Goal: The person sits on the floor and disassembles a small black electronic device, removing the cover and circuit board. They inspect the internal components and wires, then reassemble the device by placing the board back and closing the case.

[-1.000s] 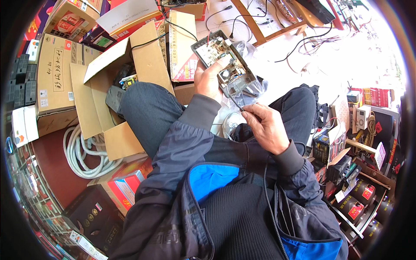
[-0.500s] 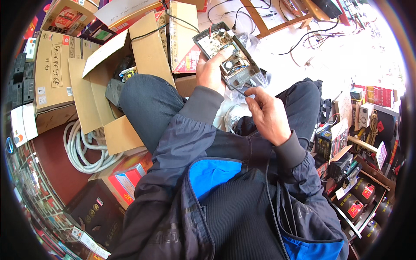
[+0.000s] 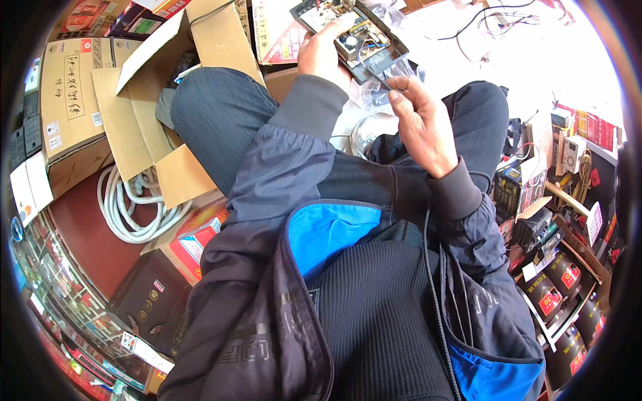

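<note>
My left hand (image 3: 319,59) is closed on the near left edge of an opened electronic device (image 3: 374,43), its thumb lying over the inside. The device is a black case, tilted, with a circuit board, wires and a small round white part showing. Its far end runs out of the top of the view. At the case's near corner, my right hand (image 3: 428,123) pinches a thin dark strip or cable (image 3: 381,79) between thumb and forefinger. Whether that piece is fixed to the case I cannot tell. Clear plastic wrapping (image 3: 374,99) lies beneath the device.
An open cardboard box (image 3: 124,110) stands beside my left knee, near a coiled pale hose (image 3: 127,214). A larger carton (image 3: 77,100) is farther left. On the right are a small white boxed unit (image 3: 573,152) and a rack with dark, red-labelled rolls (image 3: 552,301). Black cables (image 3: 495,17) lie at far right.
The whole view has shifted, so the device and both hands appear higher in the picture. Both hands keep their holds; the right sits slightly farther right.
</note>
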Action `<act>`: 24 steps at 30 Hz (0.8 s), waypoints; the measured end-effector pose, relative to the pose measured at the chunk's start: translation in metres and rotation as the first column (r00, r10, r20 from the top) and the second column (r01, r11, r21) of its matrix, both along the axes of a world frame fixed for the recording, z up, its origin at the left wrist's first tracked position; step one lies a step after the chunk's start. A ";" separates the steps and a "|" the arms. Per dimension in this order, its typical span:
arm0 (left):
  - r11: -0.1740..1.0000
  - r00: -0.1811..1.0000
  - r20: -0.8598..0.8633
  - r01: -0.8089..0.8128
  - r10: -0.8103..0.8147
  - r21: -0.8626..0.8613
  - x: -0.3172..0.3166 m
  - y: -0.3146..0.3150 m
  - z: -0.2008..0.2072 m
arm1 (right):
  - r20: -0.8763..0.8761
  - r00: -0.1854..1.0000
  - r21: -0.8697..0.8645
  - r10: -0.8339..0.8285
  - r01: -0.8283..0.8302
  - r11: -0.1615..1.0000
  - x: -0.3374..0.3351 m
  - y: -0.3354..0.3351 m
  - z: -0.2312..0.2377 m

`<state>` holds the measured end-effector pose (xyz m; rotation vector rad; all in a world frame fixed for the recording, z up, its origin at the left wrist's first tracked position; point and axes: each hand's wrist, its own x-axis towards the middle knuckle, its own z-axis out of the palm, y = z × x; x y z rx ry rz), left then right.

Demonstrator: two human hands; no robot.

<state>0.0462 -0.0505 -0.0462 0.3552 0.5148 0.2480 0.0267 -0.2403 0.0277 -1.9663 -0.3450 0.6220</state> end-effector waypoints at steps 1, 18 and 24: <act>1.000 1.000 0.012 -0.008 0.008 -0.002 0.000 0.000 0.001 | 0.008 1.000 0.037 -0.012 0.012 0.999 -0.001 -0.001 0.001; 0.999 1.000 -0.004 0.021 -0.021 -0.029 -0.004 0.004 0.008 | -0.144 0.982 0.193 -0.122 0.148 0.970 0.004 -0.009 0.021; 0.999 0.999 -0.032 0.010 -0.012 -0.053 -0.004 0.003 0.010 | -0.145 0.980 0.168 -0.134 0.158 0.973 0.004 -0.010 0.020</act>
